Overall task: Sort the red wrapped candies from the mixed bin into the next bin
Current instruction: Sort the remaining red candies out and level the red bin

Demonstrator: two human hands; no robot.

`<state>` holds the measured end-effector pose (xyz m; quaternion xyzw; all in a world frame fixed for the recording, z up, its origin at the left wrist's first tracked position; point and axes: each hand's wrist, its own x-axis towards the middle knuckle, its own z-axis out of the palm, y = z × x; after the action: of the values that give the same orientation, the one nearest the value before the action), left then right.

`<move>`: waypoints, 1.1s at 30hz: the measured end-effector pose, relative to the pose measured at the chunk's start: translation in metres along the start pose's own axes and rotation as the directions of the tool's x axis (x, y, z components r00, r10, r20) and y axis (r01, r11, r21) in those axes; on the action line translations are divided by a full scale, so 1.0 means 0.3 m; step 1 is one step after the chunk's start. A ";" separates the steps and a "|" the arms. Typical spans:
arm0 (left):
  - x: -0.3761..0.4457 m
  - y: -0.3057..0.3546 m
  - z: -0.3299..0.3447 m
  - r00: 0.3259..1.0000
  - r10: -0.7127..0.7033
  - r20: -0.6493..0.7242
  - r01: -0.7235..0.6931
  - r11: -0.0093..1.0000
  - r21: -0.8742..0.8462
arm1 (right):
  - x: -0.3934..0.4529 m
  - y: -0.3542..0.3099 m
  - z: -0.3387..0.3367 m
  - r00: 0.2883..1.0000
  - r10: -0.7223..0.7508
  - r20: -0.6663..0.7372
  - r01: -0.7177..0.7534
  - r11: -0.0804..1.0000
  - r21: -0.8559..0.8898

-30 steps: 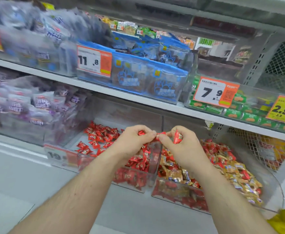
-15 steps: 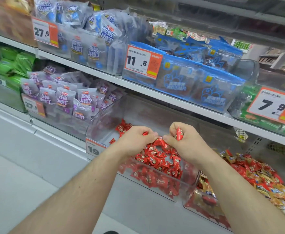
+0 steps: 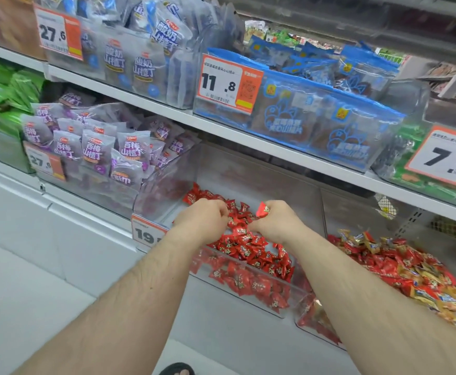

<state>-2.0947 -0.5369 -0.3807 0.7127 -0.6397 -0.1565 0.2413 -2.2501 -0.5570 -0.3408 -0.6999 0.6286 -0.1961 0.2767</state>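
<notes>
Both my hands hover over a clear bin point(image 3: 251, 295) that holds only red wrapped candies point(image 3: 244, 249). My right hand point(image 3: 276, 220) is curled and grips red candies, one red wrapper point(image 3: 262, 209) sticking up from its top. My left hand point(image 3: 203, 219) is curled just left of it, above the red pile; what it holds is hidden. To the right stands the mixed bin point(image 3: 312, 324), its red and gold candies point(image 3: 416, 280) heaped together.
Purple snack bags point(image 3: 97, 147) fill the bin to the left. The upper shelf point(image 3: 248, 136) carries blue packs point(image 3: 316, 115) and price tags 11.8 point(image 3: 228, 83) and 7.9 point(image 3: 446, 156). A price tag point(image 3: 145, 234) hangs on the red bin's front. A sandalled foot point(image 3: 176, 370) shows below.
Both hands have moved left from over the divider to above the red-only bin. The view has swung left. The hands have drawn slightly apart.
</notes>
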 end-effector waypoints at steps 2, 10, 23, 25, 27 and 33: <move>0.001 0.002 0.006 0.997 -0.001 0.083 -0.003 0.999 0.050 | -0.007 -0.003 -0.006 0.998 0.040 0.048 -0.037 0.997 -0.064; -0.046 0.083 -0.005 0.997 0.017 -0.081 -0.024 0.996 -0.087 | -0.097 0.030 -0.099 0.979 -0.107 -0.172 0.129 0.984 0.123; -0.202 0.613 0.175 0.876 0.463 -0.139 -0.483 0.830 -0.280 | -0.448 0.398 -0.521 0.873 0.122 -0.473 0.087 0.914 0.396; -0.207 0.671 0.221 0.854 0.512 -0.090 -0.518 0.822 -0.236 | -0.474 0.477 -0.572 0.837 0.202 -0.508 0.092 0.864 0.495; -0.196 0.709 0.270 0.851 0.525 -0.011 -0.518 0.835 -0.187 | -0.491 0.555 -0.603 0.808 0.275 -0.522 0.083 0.823 0.563; -0.140 0.773 0.380 0.840 0.502 0.205 -0.511 0.859 -0.013 | -0.491 0.748 -0.632 0.728 0.403 -0.555 -0.065 0.846 0.530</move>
<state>-2.3548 -0.5270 -0.3533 0.5037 -0.8295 -0.1449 0.1930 -2.5607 -0.4509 -0.3261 -0.4098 0.7023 -0.5355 0.2283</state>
